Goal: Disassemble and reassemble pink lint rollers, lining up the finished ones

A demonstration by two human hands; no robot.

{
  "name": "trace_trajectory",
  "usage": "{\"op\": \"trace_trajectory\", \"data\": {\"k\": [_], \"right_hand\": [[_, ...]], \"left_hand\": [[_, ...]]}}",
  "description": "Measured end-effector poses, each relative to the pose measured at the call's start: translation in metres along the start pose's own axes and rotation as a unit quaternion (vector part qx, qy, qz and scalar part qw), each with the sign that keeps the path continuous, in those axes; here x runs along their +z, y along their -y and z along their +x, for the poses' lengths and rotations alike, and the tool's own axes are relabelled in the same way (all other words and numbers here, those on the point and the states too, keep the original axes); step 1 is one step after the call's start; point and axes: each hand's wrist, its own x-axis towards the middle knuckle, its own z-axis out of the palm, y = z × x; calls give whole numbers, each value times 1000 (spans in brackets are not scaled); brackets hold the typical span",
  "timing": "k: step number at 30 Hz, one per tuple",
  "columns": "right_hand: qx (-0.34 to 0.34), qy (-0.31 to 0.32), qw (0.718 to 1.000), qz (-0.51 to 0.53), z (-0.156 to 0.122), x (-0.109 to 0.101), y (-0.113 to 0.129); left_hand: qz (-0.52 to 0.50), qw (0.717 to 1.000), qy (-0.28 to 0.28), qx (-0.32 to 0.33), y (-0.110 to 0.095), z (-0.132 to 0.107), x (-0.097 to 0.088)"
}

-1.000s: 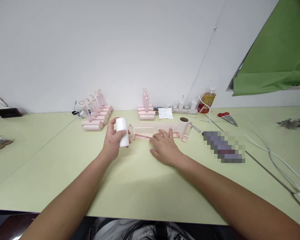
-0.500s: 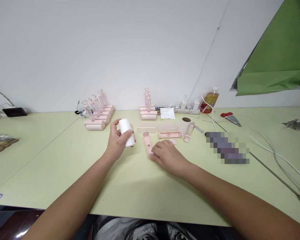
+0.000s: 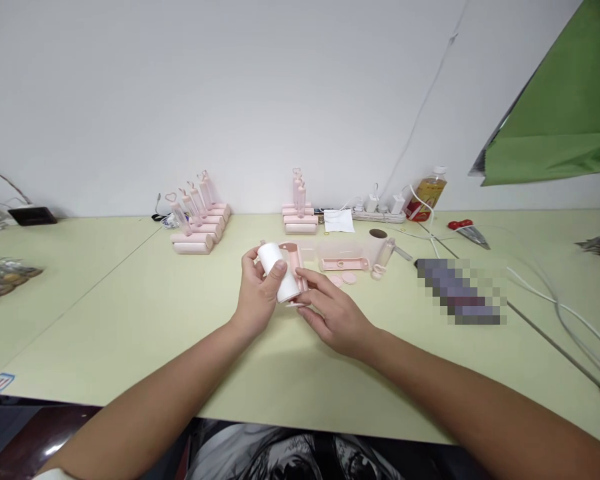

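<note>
both hands have come together above the surface (image 3: 130, 313) since half a second ago. left hand (image 3: 257, 298) grips white roll (image 3: 279, 280); right hand (image 3: 333, 313) pinches pink holder (image 3: 295, 261) alongside. we align ends squarely, press gently.

A white roll (image 3: 279, 280), short and cylindrical, is held tilted above the middle of the table, pressed against a pink plastic holder piece (image 3: 296, 261) right behind it.

Head cam, fwd-down over table (image 3: 130, 313), hands close.
</note>
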Motion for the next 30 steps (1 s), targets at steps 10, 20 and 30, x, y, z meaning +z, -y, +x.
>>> {"op": "trace_trajectory", "data": {"k": [10, 20, 30], "right_hand": [[18, -51, 998, -22, -4, 2, -1], [170, 46, 984, 5, -5, 2, -2], [198, -5, 970, 143, -3, 3, -3]], "left_hand": [[-9, 998, 57, -34, -1, -1, 2], [12, 965, 233, -119, 2, -8, 1], [64, 965, 224, -118, 5, -6, -1]]}}
